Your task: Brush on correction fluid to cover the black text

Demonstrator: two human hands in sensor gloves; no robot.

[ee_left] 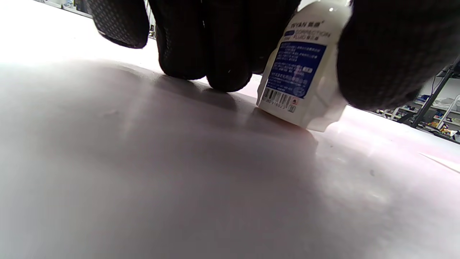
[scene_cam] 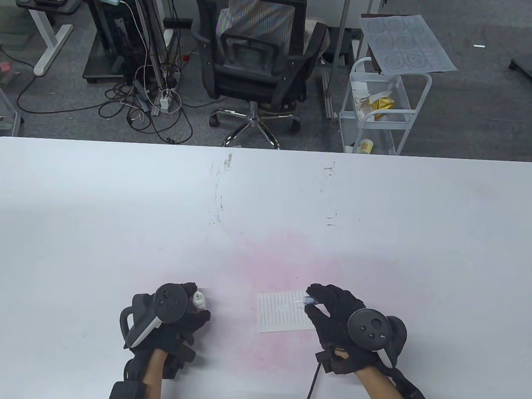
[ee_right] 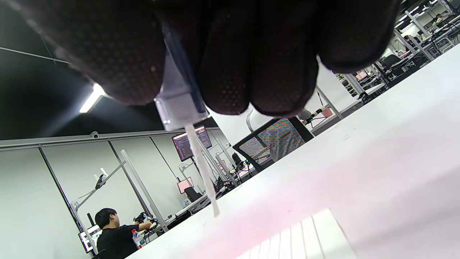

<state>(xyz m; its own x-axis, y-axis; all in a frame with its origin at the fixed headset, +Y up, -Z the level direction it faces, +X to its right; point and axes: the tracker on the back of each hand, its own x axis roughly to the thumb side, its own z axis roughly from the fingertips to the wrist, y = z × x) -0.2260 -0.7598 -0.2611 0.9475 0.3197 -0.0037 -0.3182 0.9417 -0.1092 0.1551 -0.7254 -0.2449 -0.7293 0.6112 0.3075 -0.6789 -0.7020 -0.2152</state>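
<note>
your left hand grips the correction fluid bottle upright on the table, and that pair blocks the near-left. your right hand holds the brush cap over the lined paper; in the right wrist view the brush tip hangs above the sheet, not touching. between bottle and paper lies a bare strip of table you can pass through. beyond both hands the tabletop runs open to its far edge.
</note>
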